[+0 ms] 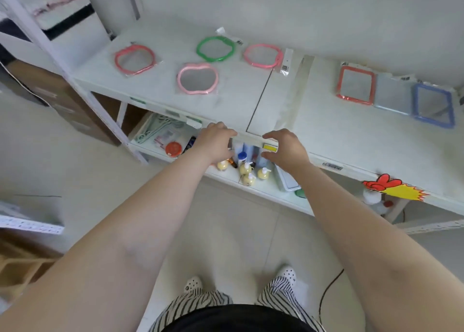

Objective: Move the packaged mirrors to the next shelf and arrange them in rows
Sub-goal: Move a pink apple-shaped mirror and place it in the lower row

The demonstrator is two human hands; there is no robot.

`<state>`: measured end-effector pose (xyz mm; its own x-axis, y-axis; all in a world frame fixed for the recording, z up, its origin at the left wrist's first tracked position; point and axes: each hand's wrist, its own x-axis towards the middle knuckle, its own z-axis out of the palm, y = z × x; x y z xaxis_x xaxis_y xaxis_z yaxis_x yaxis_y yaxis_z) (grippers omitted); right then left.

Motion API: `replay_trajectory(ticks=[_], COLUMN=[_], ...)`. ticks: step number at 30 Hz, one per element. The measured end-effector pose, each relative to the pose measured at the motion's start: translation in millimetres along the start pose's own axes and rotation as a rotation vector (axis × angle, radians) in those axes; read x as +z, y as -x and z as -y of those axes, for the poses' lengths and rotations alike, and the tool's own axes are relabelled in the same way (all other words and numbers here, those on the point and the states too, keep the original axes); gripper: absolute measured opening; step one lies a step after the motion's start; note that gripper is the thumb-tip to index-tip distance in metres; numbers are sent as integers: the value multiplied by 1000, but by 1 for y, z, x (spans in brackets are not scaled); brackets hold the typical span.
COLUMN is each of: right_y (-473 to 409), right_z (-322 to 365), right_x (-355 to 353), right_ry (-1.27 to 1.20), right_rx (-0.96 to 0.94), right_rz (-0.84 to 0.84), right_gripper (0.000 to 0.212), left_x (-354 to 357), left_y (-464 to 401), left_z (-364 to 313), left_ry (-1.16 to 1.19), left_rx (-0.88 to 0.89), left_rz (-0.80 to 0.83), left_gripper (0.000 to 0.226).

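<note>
A: Nearest the camera are the two bare forearms, then striped trousers and white clogs on the floor. Beyond them stand two white shelves side by side: the left shelf [160, 85] and the right shelf [351, 136].

B: And the hands?

A: Both are at the front edge where the shelves meet. The left hand [216, 141] has its fingers curled loosely over the lip; the right hand [286, 146] is arched, thumb and fingers apart. Neither holds anything.

B: Where are the mirrors?

A: All on the top boards. Four round ones lie on the left shelf: a red mirror [134, 59], a pale pink mirror [197, 78], a green mirror [216, 48] and a pink mirror [263, 56]. On the right shelf three square ones lie touching in a row: an orange mirror [355, 85], a grey mirror [393, 93] and a blue mirror [433, 105].

B: Seven, then. How will they handle?

A: Light and flat, I'd judge, with stiff plastic frames, but the glass is fragile and the clear wrapping looks slippery. Best to pinch the frame edge through the bag, not the loose flap with the barcode.

B: Anything smaller?

A: On the lower shelf, four yellow pump bottles [247, 172] and an orange lid [173, 149].
</note>
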<state>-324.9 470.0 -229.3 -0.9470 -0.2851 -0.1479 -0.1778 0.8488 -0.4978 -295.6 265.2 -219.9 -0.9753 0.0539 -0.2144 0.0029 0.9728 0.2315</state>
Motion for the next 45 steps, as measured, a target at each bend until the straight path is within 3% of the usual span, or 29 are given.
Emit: replay_trajectory(ticks=[10,15,24,32,45], right_y=[-9,-43,-135,-197,-271], right_z=[120,142,155,163,204], right_x=[54,62,61,61,86], right_ry=[79,127,140,133,45], right_rx=[-65,-65,-124,-51,272], right_rz=[21,19,2,22,-135], right_gripper=[45,48,49,49,46], left_x=[-34,-50,-69,-73,-104], left_y=[43,19,-50,-110,-225], left_z=[127,147,183,220,302], left_ry=[-29,-51,-98,-101,-266], left_rx=[-46,-29,-68,-62,239], left_rz=[-49,-72,-19,21,96], left_gripper=[48,42,59,57,47])
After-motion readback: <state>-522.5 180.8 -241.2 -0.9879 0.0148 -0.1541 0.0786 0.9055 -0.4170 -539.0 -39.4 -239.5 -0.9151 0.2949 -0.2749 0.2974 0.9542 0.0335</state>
